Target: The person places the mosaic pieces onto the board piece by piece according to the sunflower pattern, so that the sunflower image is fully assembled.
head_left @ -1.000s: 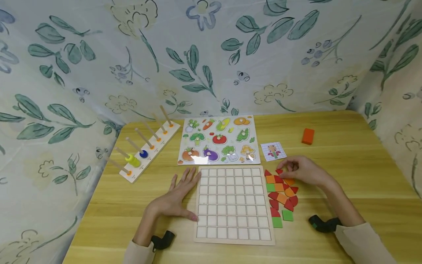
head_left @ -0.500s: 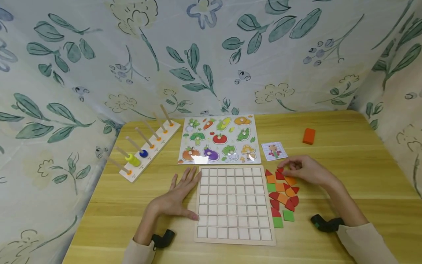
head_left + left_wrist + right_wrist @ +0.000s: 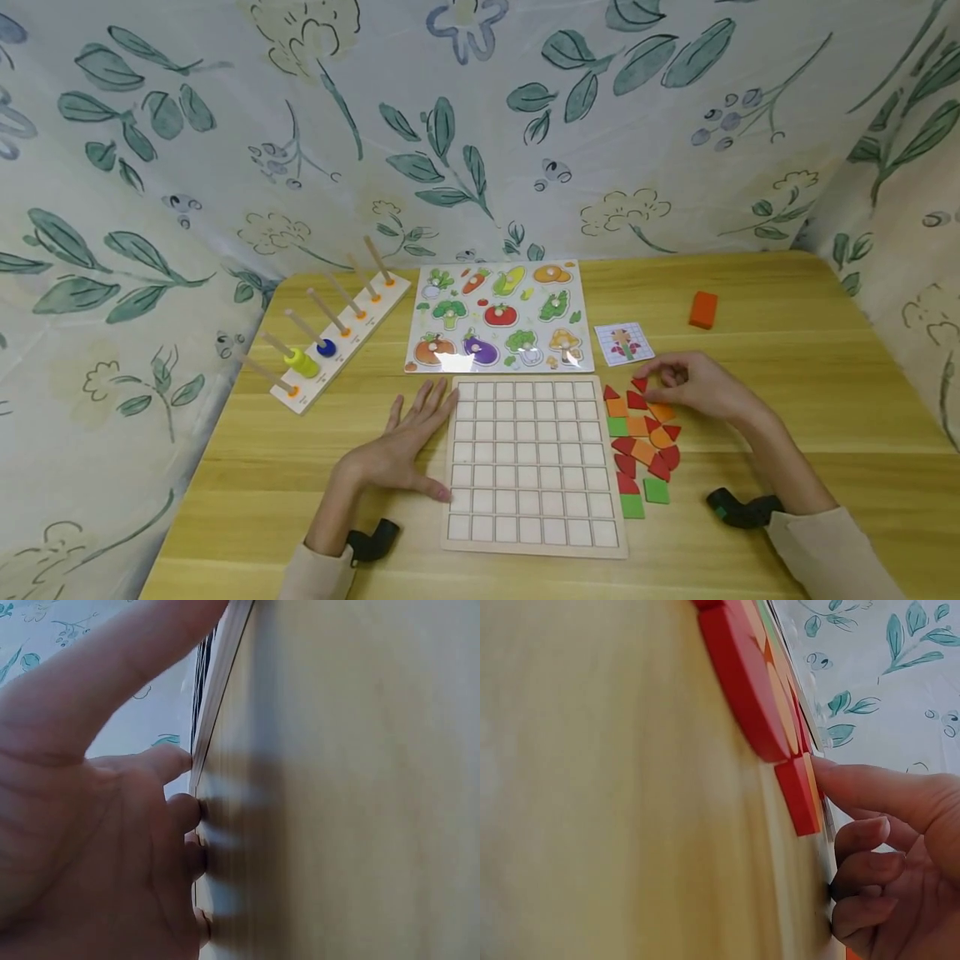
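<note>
My left hand (image 3: 397, 450) rests with fingers spread along the left edge of the wooden grid board (image 3: 534, 552); its thumb touches the lower left side. In the left wrist view, the fingertips (image 3: 184, 814) meet the board's edge low on the table. At the top of a cluster of flat tiles, my right hand (image 3: 697, 387) pinches a small red triangle tile (image 3: 639, 384) between thumb and index finger. Red, orange and green tiles lie below it, among them an orange tile (image 3: 642, 452) and a green square tile (image 3: 656, 490). The other right fingers are curled in.
Behind the board lies a vegetable peg puzzle (image 3: 500, 292), with a small pattern card (image 3: 624, 343) to its right. A peg rack (image 3: 352, 333) with yellow and blue rings stands at the left. An orange block (image 3: 702, 309) sits at the back right of the table (image 3: 825, 358).
The right fingertips shifted slightly at the top of the tile cluster, and the red triangle now shows apart from the red tile below it. My left hand stays in place.
</note>
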The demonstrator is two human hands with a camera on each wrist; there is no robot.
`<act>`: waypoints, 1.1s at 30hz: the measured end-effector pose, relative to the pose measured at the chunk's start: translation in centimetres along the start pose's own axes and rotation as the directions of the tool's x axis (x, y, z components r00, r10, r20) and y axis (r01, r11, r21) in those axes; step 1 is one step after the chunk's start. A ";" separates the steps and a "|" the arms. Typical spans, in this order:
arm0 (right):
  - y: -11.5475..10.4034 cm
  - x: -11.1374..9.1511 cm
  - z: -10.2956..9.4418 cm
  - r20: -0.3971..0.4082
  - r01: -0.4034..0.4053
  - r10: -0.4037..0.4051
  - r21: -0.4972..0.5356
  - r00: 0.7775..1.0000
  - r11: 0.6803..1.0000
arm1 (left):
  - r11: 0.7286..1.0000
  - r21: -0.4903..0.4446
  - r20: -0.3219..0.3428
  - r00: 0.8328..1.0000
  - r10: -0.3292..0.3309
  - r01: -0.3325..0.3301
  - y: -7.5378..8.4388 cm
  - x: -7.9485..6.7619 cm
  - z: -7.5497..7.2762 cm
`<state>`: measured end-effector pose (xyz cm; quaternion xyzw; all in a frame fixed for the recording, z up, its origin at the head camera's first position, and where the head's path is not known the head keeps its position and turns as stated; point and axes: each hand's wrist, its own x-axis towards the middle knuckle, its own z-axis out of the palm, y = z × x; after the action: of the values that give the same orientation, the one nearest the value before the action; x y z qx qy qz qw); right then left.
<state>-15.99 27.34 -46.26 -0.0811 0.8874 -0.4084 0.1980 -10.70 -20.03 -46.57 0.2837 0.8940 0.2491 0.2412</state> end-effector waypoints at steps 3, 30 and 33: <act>-0.1 0.1 0.2 -0.014 -0.007 0.007 -0.013 1.000 1.000 | 1.000 0.004 -0.006 1.000 -0.006 0.006 0.1 0.0 0.0; -7.5 2.1 8.5 -0.007 0.059 -0.059 0.128 0.998 0.990 | 1.000 0.002 -0.004 1.000 -0.024 0.024 0.5 0.1 0.0; -7.7 2.5 9.1 0.009 0.041 -0.043 0.134 0.999 0.990 | 1.000 0.001 -0.001 1.000 -0.026 0.026 0.5 0.1 0.0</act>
<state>-14.61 15.25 -46.46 -0.0887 0.8549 -0.4705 0.1996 -10.58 -19.60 -46.29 0.2722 0.8978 0.2457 0.2440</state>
